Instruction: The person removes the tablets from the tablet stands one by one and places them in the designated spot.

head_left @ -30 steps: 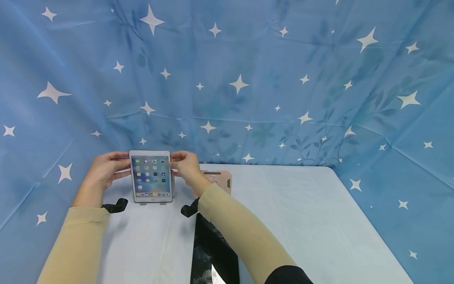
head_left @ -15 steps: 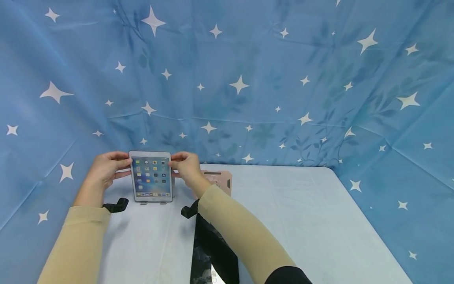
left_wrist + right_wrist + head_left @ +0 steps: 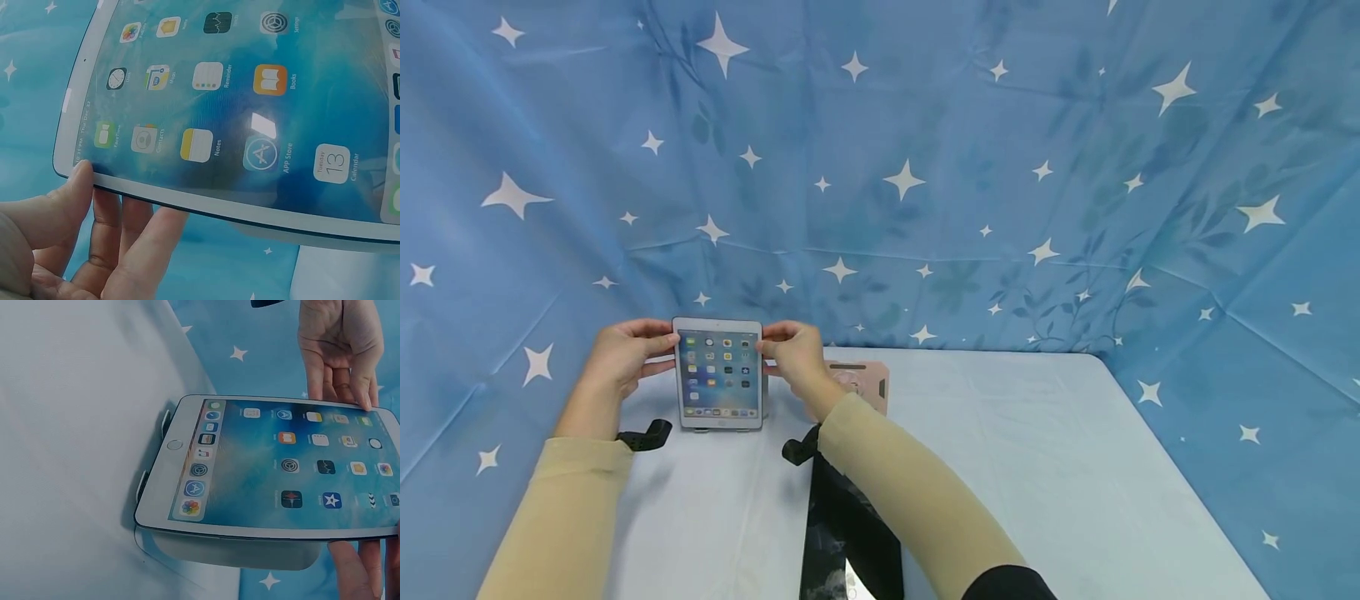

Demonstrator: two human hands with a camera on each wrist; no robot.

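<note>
The left hand [image 3: 625, 358] pinches the upper left edge of the white-framed tablet [image 3: 718, 371], thumb in front and fingers behind, while the right hand [image 3: 797, 350] pinches the upper right edge; holding both sides apparently steadies it and leaves the glossy screen uncovered. It stands at the worktop's [image 3: 1037, 458] far left, against a smooth, pale stand [image 3: 250, 553]; whether the small lips [image 3: 141, 486] bear its weight is unclear. Right of it are a matte pink case [image 3: 871, 385] and, nearer, a shiny black slab [image 3: 827, 542].
</note>
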